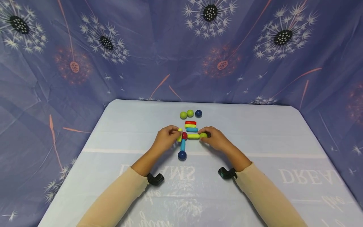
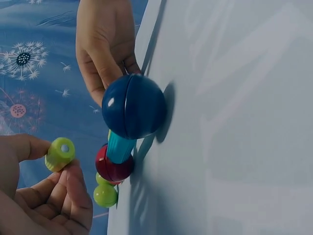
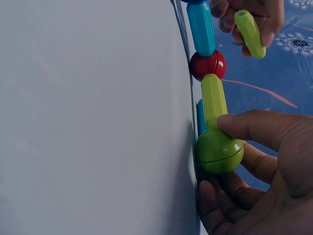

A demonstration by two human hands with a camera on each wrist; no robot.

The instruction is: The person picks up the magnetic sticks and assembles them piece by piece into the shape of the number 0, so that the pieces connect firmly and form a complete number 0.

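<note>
My left hand [image 1: 165, 137] pinches a yellow-green magnetic rod [image 3: 250, 34] between thumb and fingers, raised off the table beside a red ball [image 1: 184, 136]. A light blue rod [image 1: 182, 145] runs from the red ball to a dark blue ball [image 1: 182, 155] nearer me. Another yellow-green rod [image 3: 213, 100] leads from the red ball to a green ball [image 3: 220, 152]. Around that green ball curl the fingers of my right hand [image 1: 216, 138], its thumb lying where rod and ball meet. In the left wrist view, the dark blue ball hides part of the right hand.
Behind the joined pieces lie a red rod [image 1: 190, 122], a yellow-green rod [image 1: 190, 126] and a light blue rod [image 1: 192, 130]. Farther back sit two green balls [image 1: 183, 115] and a dark blue ball [image 1: 198, 113]. A patterned curtain [image 1: 158, 47] hangs behind the white-covered table [image 1: 255, 132].
</note>
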